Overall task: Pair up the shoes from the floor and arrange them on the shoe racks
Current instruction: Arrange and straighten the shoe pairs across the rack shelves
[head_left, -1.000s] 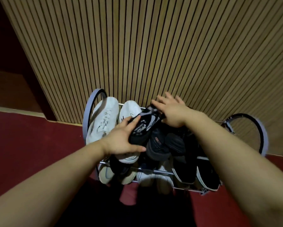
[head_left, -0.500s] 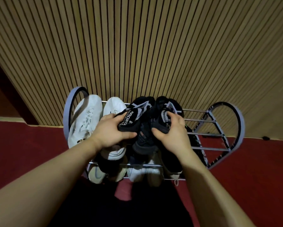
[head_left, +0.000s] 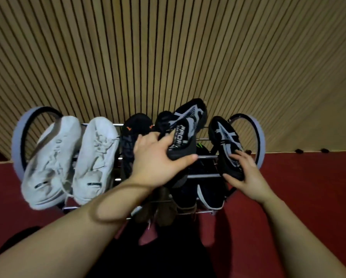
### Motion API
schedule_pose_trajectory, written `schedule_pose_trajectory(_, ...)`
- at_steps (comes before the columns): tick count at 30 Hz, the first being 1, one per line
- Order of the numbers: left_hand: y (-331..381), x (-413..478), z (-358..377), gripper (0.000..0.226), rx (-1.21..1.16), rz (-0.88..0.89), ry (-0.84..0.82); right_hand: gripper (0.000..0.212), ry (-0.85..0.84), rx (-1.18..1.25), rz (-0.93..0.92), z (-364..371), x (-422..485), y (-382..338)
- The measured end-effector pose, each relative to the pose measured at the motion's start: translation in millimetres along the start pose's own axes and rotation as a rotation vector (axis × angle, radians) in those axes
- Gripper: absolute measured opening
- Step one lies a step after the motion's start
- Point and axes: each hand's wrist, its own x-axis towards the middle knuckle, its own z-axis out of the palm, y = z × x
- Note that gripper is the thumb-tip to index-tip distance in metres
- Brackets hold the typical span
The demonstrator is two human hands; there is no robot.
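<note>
A metal shoe rack [head_left: 206,157] with round grey end hoops stands against the slatted wall. On its top tier lie two white sneakers [head_left: 67,159] at the left and a black shoe with orange marks [head_left: 135,129] beside them. My left hand [head_left: 158,159] grips the heel of a black-and-grey knit shoe [head_left: 185,127], toe pointing at the wall. My right hand [head_left: 246,173] holds the matching black-and-grey shoe [head_left: 227,145] by its heel, over the right end of the top tier. The two shoes are apart.
Lower tiers carry dark shoes, one black with a white sole [head_left: 208,197], and brown ones [head_left: 158,209] half hidden under my arm. Red floor [head_left: 308,197] spreads left and right of the rack. The right hoop [head_left: 260,141] stands just beyond my right hand.
The two black-and-grey shoes were pressed together in the middle; now they are spread apart, the right one carried toward the rack's right end. My view has shifted lower and to the right.
</note>
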Motion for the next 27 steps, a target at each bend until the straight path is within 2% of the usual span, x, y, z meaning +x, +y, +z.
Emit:
schedule_pose_trajectory(5,40.2,14.4,63.7,0.089,0.341,-0.022,-0.126,0.062,0.233,-0.087,0.042,21.8,-13.4,2.2)
schedule_pose_trajectory(9,56.2,17.7,89.9,0.098,0.595,-0.021,-0.176,0.068,0.188,-0.081,0.083,24.3,-12.9,7.3)
schedule_pose_trajectory(13,62.9,12.3,98.5,0.108,0.637,-0.061,-0.266,0.059,0.2,-0.065,0.097,23.9,-14.1,7.5)
schedule_pose_trajectory(16,54.5,9.2,100.1,0.11,0.746,0.002,-0.298,0.059,0.228,-0.066,0.101,26.6,-18.1,9.4)
schedule_pose_trajectory(18,46.9,8.8,97.3,0.109,0.8,0.059,-0.254,0.06,0.242,-0.097,0.086,28.4,-19.0,11.3)
schedule_pose_trajectory(22,49.2,7.4,93.8,0.109,0.876,0.125,-0.228,0.052,0.41,-0.24,-0.042,40.3,-21.8,9.1)
schedule_pose_trajectory(27,58.8,19.6,100.6,0.106,0.953,0.162,-0.286,0.048,0.518,-0.226,-0.029,51.4,-19.5,10.0)
